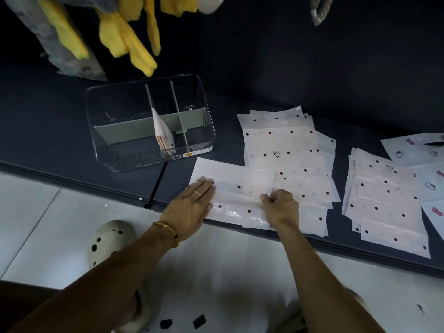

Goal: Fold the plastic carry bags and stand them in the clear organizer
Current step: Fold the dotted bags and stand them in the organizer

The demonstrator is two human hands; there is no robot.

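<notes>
Left hand [192,205] flat on a dotted plastic bag [230,195], right hand [281,207] grip pinching its fold; dark surface [264,97], clear organizer [149,123] at ten o'clock, pale tiled floor [60,212].

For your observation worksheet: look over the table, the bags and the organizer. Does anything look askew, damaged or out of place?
Only small things. The folded bag in the clear organizer leans against a divider instead of standing straight. The flat bags behind the hands lie fanned, edges not lined up. No damage or spill shows.

Left hand [192,207] flat on bag [230,200]; right hand [281,207] pinches fold (near organizer [149,123]).
</notes>
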